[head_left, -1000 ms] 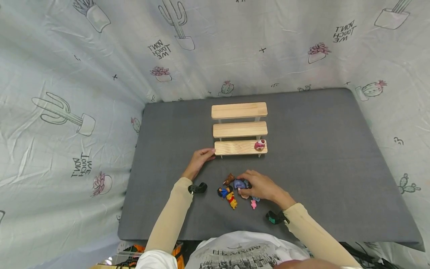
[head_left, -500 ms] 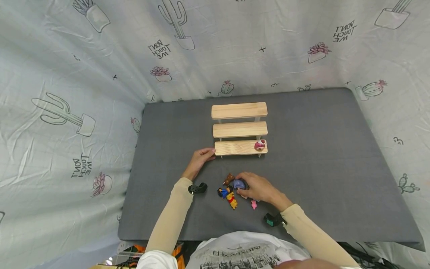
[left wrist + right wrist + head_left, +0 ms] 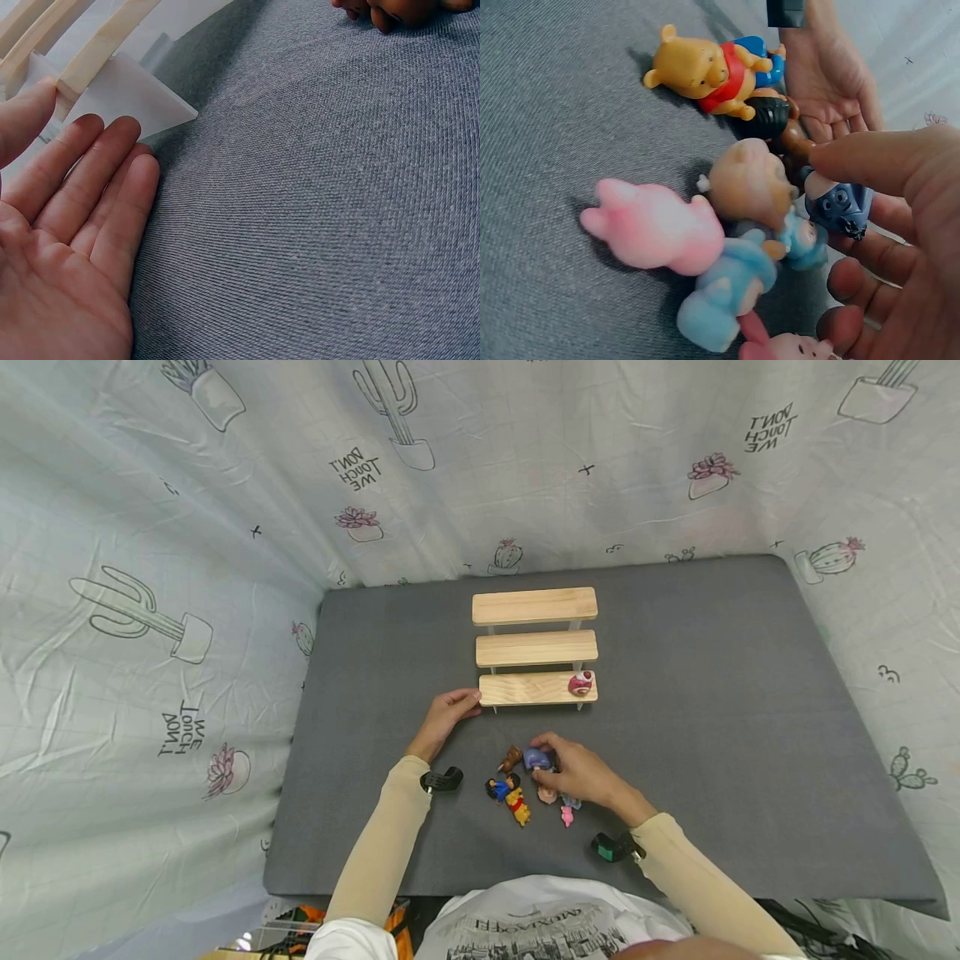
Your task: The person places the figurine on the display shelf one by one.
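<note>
My right hand (image 3: 591, 777) pinches a blue-purple donkey figurine (image 3: 840, 201) between thumb and fingers, at the back of a cluster of toy figurines. Close to it in the right wrist view lie a peach-faced figurine (image 3: 750, 180), a pink figurine (image 3: 656, 225) and a light blue one (image 3: 731, 289). A yellow bear in a red shirt (image 3: 517, 807) and a brown figurine (image 3: 511, 759) lie to the left. My left hand (image 3: 442, 722) touches the left end of the three-step wooden shelf (image 3: 525, 691), thumb at the plank's corner, fingers extended beside the clear side panel (image 3: 139, 101).
On the right end of the lowest step sits a dark pink figurine (image 3: 580, 684). A figurine with black hair and blue clothes (image 3: 497, 789) lies beside the bear. The grey-covered table (image 3: 712, 710) is bounded by a patterned curtain (image 3: 637, 468) behind.
My right hand has shifted slightly forward, away from the body, with the donkey figurine, uncovering the peach-faced figurine. My left hand stays at the shelf's end.
</note>
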`<state>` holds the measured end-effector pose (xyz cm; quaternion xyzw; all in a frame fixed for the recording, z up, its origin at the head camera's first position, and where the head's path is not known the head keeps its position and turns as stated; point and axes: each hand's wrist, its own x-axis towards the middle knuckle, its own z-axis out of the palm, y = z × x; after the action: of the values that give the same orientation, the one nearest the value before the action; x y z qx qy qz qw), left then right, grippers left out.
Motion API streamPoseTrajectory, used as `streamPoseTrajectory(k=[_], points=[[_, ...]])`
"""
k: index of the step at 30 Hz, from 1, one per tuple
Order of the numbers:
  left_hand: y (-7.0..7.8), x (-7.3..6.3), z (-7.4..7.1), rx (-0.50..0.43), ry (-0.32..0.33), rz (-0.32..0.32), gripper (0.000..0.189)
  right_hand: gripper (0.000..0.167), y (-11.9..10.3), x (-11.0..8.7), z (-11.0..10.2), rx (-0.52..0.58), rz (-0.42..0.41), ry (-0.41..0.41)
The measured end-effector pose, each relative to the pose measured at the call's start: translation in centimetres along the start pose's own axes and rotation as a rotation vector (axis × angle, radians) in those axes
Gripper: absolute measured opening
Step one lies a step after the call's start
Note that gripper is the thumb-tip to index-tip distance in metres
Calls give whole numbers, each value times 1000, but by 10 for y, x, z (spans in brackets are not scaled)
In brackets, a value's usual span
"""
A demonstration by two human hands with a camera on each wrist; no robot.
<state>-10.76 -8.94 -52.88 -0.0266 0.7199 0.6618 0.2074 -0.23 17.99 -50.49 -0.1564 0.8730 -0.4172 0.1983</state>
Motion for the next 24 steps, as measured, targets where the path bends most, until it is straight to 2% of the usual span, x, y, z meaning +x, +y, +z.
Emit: streamPoseTrajectory(k=[3, 11, 18, 24], points=[[0, 0, 0, -6, 1, -8, 39, 42, 1, 0, -2, 61, 21, 17], [2, -1, 1, -14, 22, -10, 35, 39, 2, 3, -8, 124, -9, 32], [1, 0, 1, -26, 21, -1, 35, 31, -1, 3, -11, 232, -8, 53], [1, -1, 1, -19, 17, -2, 35, 38, 0, 4, -9, 265, -19, 77]])
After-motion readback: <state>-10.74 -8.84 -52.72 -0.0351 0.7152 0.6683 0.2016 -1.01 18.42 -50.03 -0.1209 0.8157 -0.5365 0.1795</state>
